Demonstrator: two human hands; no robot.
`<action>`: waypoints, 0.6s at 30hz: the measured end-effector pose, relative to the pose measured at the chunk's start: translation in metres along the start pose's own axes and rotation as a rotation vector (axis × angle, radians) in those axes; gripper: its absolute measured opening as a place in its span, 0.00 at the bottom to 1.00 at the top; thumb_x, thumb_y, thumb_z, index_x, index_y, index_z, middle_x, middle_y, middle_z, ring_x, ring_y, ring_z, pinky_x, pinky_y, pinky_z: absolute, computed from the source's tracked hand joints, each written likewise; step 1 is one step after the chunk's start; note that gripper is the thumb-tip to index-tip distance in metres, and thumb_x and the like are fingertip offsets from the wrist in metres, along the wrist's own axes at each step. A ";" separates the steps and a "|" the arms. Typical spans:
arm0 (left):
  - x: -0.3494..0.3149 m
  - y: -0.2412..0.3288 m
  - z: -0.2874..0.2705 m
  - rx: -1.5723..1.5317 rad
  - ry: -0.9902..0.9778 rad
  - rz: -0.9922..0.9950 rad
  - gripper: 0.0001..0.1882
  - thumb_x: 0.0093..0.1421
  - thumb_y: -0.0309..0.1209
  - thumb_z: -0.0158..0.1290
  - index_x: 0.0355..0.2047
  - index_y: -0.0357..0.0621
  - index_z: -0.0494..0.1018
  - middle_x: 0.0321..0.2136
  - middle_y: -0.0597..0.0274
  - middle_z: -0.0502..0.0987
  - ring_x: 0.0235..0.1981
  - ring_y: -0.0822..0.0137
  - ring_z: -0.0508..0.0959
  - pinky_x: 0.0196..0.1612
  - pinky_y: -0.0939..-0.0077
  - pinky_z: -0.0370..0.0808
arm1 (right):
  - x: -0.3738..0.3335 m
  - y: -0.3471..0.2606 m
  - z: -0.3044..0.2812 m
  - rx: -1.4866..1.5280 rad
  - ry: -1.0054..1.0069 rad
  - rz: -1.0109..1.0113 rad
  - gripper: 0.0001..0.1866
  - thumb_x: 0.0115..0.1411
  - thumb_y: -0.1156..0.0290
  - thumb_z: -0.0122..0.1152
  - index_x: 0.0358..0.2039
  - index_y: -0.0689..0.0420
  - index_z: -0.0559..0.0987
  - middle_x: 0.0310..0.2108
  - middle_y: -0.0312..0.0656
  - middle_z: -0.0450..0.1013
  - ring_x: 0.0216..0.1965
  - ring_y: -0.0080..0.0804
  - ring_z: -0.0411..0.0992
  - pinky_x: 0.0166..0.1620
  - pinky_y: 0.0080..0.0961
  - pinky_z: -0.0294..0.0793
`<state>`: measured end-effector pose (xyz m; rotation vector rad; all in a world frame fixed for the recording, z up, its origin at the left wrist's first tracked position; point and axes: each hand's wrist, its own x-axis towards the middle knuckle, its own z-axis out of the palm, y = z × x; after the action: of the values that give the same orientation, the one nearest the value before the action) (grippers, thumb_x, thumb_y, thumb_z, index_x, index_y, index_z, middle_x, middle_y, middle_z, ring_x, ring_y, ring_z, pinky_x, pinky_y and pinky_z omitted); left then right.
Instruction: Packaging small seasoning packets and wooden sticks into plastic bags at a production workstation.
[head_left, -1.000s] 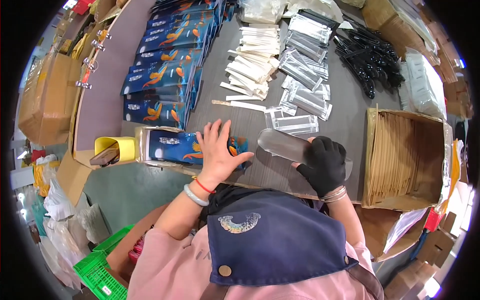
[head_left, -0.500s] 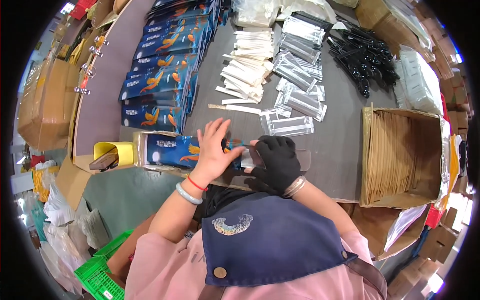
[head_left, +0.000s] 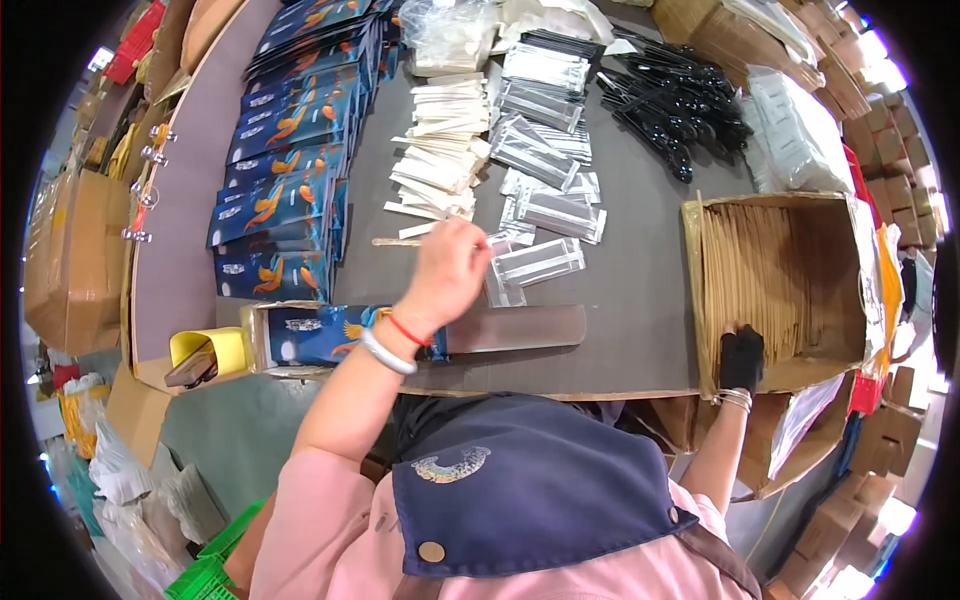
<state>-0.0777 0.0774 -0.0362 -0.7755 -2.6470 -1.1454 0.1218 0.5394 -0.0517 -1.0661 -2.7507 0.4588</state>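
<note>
My bare left hand [head_left: 448, 270] hovers over the table with fingers pinched together, beside the clear plastic sachets [head_left: 535, 262] and the near end of the pile of white paper-wrapped strips [head_left: 435, 170]. What sits between the fingertips, if anything, is hidden. At the right, my right hand [head_left: 742, 360] in a black fingerless glove reaches into a cardboard box [head_left: 700, 290] and touches the tightly packed thin brown pieces [head_left: 760, 270]; its fingers are mostly hidden. Below my left wrist, a blue printed pouch [head_left: 315, 335] lies in a cardboard holder [head_left: 262, 338], with a clear plastic strip [head_left: 525, 330] stretching to its right.
Overlapping blue pouches [head_left: 285, 180] fill the table's left side. Black-handled utensils [head_left: 680, 110] lie at the back right, near stacked clear packs [head_left: 795, 130]. A yellow cup [head_left: 215, 350] hangs at the front left. Behind the strips is a plastic bag [head_left: 445, 35].
My right hand has left the clear strip and gone right into the box. My left hand has lifted off the pouch, moving toward the sachets, its spread fingers now pinched. The view has shifted.
</note>
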 end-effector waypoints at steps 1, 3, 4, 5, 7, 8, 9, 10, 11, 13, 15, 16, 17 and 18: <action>0.005 0.016 0.010 -0.025 -0.076 -0.002 0.06 0.53 0.24 0.58 0.28 0.43 0.70 0.31 0.54 0.72 0.36 0.50 0.73 0.40 0.59 0.70 | -0.003 0.007 0.007 -0.005 0.012 0.017 0.14 0.57 0.68 0.65 0.40 0.63 0.79 0.38 0.48 0.77 0.42 0.42 0.75 0.48 0.35 0.73; 0.004 0.025 0.034 0.140 -0.092 0.008 0.08 0.51 0.29 0.60 0.31 0.46 0.73 0.35 0.57 0.72 0.40 0.52 0.73 0.39 0.57 0.70 | -0.004 -0.004 0.010 0.116 0.137 -0.094 0.14 0.57 0.67 0.66 0.39 0.63 0.80 0.38 0.49 0.77 0.43 0.43 0.76 0.49 0.36 0.73; 0.004 0.030 0.040 0.236 -0.087 0.000 0.10 0.50 0.29 0.62 0.32 0.45 0.73 0.35 0.57 0.72 0.40 0.52 0.73 0.39 0.56 0.70 | -0.004 -0.015 0.005 0.015 0.139 -0.159 0.14 0.56 0.66 0.64 0.39 0.62 0.79 0.38 0.49 0.77 0.43 0.45 0.75 0.49 0.36 0.73; 0.006 0.032 0.042 0.256 -0.149 -0.022 0.13 0.48 0.30 0.64 0.33 0.45 0.73 0.35 0.57 0.72 0.40 0.52 0.73 0.40 0.56 0.70 | 0.000 -0.022 0.004 -0.073 0.071 -0.109 0.14 0.56 0.66 0.63 0.39 0.61 0.79 0.38 0.50 0.76 0.43 0.46 0.75 0.49 0.38 0.73; 0.009 0.030 0.038 0.289 -0.238 -0.071 0.18 0.44 0.33 0.68 0.34 0.45 0.73 0.36 0.57 0.72 0.40 0.52 0.73 0.40 0.56 0.70 | -0.001 -0.034 0.001 -0.099 0.032 -0.057 0.13 0.56 0.66 0.61 0.40 0.60 0.78 0.38 0.52 0.76 0.43 0.50 0.75 0.48 0.40 0.73; 0.012 0.028 0.037 0.278 -0.240 -0.050 0.18 0.44 0.33 0.68 0.34 0.45 0.73 0.36 0.57 0.72 0.40 0.52 0.73 0.40 0.56 0.70 | -0.005 -0.043 -0.001 -0.039 0.066 -0.058 0.13 0.56 0.66 0.60 0.40 0.59 0.78 0.38 0.53 0.75 0.42 0.52 0.74 0.47 0.42 0.73; 0.014 0.026 0.036 0.256 -0.294 -0.094 0.18 0.44 0.33 0.68 0.33 0.46 0.74 0.37 0.57 0.72 0.41 0.52 0.73 0.41 0.55 0.70 | -0.007 -0.050 -0.005 -0.043 0.035 -0.029 0.11 0.57 0.66 0.59 0.39 0.58 0.77 0.39 0.53 0.75 0.43 0.53 0.74 0.47 0.43 0.73; 0.016 0.025 0.035 0.236 -0.347 -0.141 0.18 0.44 0.33 0.68 0.33 0.46 0.74 0.37 0.57 0.72 0.42 0.52 0.72 0.41 0.55 0.70 | -0.009 -0.055 -0.008 -0.046 0.046 -0.017 0.11 0.57 0.66 0.59 0.39 0.58 0.77 0.39 0.53 0.75 0.43 0.53 0.74 0.47 0.43 0.73; 0.016 0.026 0.035 0.241 -0.277 -0.067 0.15 0.46 0.32 0.67 0.31 0.44 0.72 0.31 0.56 0.75 0.36 0.51 0.75 0.38 0.60 0.73 | -0.011 -0.061 -0.010 -0.097 0.049 0.004 0.12 0.58 0.66 0.58 0.39 0.58 0.77 0.40 0.53 0.75 0.44 0.53 0.73 0.47 0.44 0.73; 0.019 0.031 0.031 0.109 -0.313 -0.145 0.15 0.46 0.31 0.67 0.30 0.43 0.72 0.28 0.56 0.76 0.32 0.52 0.76 0.36 0.60 0.73 | -0.015 -0.065 -0.008 -0.150 0.054 0.013 0.14 0.60 0.65 0.54 0.42 0.59 0.75 0.43 0.55 0.75 0.47 0.56 0.72 0.50 0.48 0.71; 0.019 0.041 0.017 -0.026 -0.357 -0.236 0.15 0.46 0.31 0.67 0.28 0.41 0.72 0.25 0.55 0.77 0.29 0.53 0.78 0.33 0.61 0.74 | -0.013 -0.051 -0.003 -0.145 0.141 0.040 0.12 0.61 0.65 0.53 0.42 0.58 0.75 0.42 0.56 0.75 0.46 0.58 0.73 0.48 0.48 0.72; 0.020 0.050 -0.001 -0.156 -0.405 -0.266 0.14 0.46 0.30 0.67 0.27 0.41 0.72 0.23 0.55 0.77 0.26 0.54 0.78 0.32 0.62 0.74 | -0.012 -0.042 -0.002 -0.137 0.226 0.063 0.11 0.62 0.66 0.52 0.42 0.58 0.75 0.41 0.57 0.76 0.44 0.60 0.73 0.47 0.48 0.72; 0.015 0.055 -0.015 -0.282 -0.442 -0.306 0.14 0.46 0.28 0.67 0.26 0.40 0.71 0.21 0.55 0.77 0.24 0.55 0.78 0.30 0.63 0.74 | -0.006 -0.041 -0.012 -0.077 0.193 0.217 0.14 0.64 0.67 0.48 0.47 0.59 0.74 0.41 0.58 0.76 0.44 0.62 0.73 0.45 0.50 0.71; 0.004 0.054 -0.022 -0.279 -0.439 -0.318 0.14 0.46 0.28 0.67 0.26 0.40 0.71 0.21 0.55 0.77 0.24 0.55 0.78 0.30 0.63 0.74 | -0.007 -0.033 -0.017 -0.143 0.269 0.115 0.16 0.67 0.66 0.48 0.49 0.62 0.74 0.39 0.57 0.77 0.40 0.58 0.75 0.43 0.45 0.72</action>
<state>-0.0544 0.0945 0.0146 -0.7375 -3.0969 -1.6160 0.1103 0.5159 -0.0247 -1.2238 -2.5250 0.1220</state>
